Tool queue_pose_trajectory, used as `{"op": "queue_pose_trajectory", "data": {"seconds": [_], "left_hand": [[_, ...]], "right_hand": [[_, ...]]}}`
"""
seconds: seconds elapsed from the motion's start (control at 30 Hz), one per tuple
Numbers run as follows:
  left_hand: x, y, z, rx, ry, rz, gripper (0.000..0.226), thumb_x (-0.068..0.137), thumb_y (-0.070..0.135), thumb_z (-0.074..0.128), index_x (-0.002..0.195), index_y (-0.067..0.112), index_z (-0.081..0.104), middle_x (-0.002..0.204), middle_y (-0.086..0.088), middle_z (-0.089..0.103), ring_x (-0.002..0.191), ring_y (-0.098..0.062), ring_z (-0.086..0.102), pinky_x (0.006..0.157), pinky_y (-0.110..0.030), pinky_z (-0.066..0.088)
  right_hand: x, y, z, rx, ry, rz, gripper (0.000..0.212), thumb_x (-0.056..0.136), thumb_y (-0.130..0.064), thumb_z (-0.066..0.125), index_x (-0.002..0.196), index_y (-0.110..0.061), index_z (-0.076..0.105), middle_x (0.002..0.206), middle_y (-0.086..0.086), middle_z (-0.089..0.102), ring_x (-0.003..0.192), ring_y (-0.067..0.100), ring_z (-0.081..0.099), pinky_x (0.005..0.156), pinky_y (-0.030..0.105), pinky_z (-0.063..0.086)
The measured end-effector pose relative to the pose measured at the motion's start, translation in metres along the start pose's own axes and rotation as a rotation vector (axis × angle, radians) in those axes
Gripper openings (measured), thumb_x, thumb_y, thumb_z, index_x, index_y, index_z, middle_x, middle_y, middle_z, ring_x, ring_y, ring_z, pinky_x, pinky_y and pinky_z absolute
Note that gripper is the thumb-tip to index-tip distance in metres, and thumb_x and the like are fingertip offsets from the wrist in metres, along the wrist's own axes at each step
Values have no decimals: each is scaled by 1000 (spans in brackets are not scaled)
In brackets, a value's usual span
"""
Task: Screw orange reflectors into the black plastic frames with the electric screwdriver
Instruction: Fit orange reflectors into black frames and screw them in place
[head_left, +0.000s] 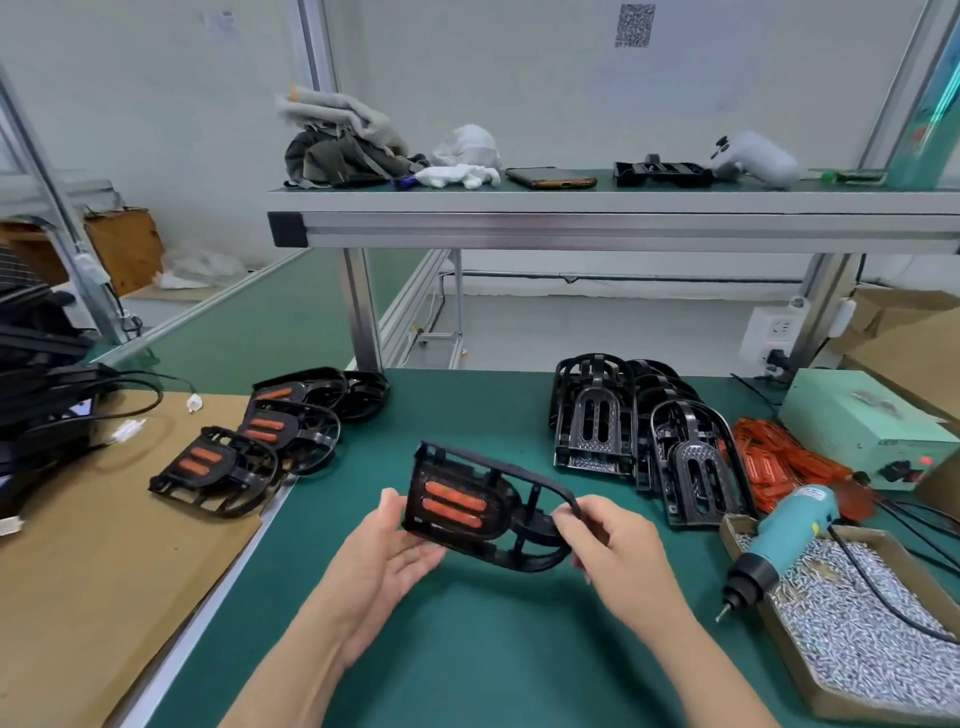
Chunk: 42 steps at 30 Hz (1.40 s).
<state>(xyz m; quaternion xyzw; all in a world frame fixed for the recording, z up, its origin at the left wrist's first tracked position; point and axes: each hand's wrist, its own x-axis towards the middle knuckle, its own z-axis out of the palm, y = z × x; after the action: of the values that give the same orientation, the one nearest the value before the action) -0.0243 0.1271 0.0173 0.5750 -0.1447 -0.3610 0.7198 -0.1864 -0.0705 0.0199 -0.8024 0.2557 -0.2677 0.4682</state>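
Note:
I hold a black plastic frame (501, 499) above the green bench, its two orange reflector bars (453, 502) showing. My left hand (387, 551) supports its left end with thumb on the edge and fingers underneath. My right hand (605, 540) pinches its thin curved rim at the right. The teal electric screwdriver (779, 540) lies on the box of screws (852, 618) at the right, untouched. Bare black frames (644, 431) stand stacked behind, with loose orange reflectors (779, 457) beside them.
Several frames with reflectors fitted (249, 447) lie overlapped at the left, partly on a cardboard sheet (78, 571). A pale green power supply box (857, 415) sits at the far right. An upper shelf (571, 208) carries cloths, a phone and tools. Cables lie at the left.

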Motion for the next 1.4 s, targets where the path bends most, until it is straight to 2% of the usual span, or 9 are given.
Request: {"op": "queue_pose_trajectory", "data": {"seconds": [0.13,0.23,0.53,0.67,0.8,0.9,1.1,1.23,1.4], "left_hand": [[-1,-10,2,69,100,-32,36,91,25,66,107,-8,67,107,-23,73,92,-26,73,75,-24,60],[0,-15,5,137,221,-78,26,100,18,58,101,-7,66,91,-22,75,69,-23,72,59,-23,59],[42,39,-84,17,788,25,14,98,10,52,92,1,61,86,-19,71,40,-19,61,35,-20,48],[52,66,-134,-146,939,2,12,99,16,53,94,5,58,73,-12,74,56,-24,72,47,-33,59],[63,77,-166,49,1052,-47,21,99,19,51,89,3,57,38,-2,59,30,-12,58,44,-26,53],[71,73,-178,74,1052,-77,23,100,22,53,89,3,56,46,-8,64,37,-18,62,61,-33,58],[83,64,-186,198,970,7,32,102,37,49,76,18,49,34,8,54,42,-15,60,60,-28,49],[88,66,-181,380,1027,-105,61,100,47,38,70,1,64,40,-2,61,57,-26,60,67,-33,51],[97,64,-170,443,946,-51,68,98,51,35,72,-1,70,48,-7,66,60,-29,65,80,-40,57]], "right_hand": [[4,-4,37,345,-50,245,24,100,-25,61,80,-15,70,70,10,73,48,10,48,45,22,38],[6,-7,57,414,-123,248,26,102,-25,58,90,-5,70,79,8,76,51,9,51,47,20,40],[0,7,74,276,-102,173,30,106,-28,46,94,-22,73,87,-1,74,65,10,62,58,19,43],[-1,7,77,218,-140,143,25,104,-24,50,91,-25,72,86,-4,73,64,7,61,60,15,44],[0,7,77,218,-143,138,25,103,-23,51,90,-25,72,85,-2,72,63,8,61,59,16,44],[1,9,77,239,-144,146,25,104,-21,51,90,-24,72,84,-1,72,63,9,60,57,17,42],[3,12,78,238,-147,154,26,104,-21,51,91,-25,73,84,-2,72,64,10,61,57,17,41],[3,14,79,237,-141,150,27,104,-21,51,90,-26,73,84,-1,73,64,11,61,57,17,41],[3,14,79,250,-138,159,27,104,-21,51,90,-26,73,84,0,73,64,11,61,57,17,42]]}}
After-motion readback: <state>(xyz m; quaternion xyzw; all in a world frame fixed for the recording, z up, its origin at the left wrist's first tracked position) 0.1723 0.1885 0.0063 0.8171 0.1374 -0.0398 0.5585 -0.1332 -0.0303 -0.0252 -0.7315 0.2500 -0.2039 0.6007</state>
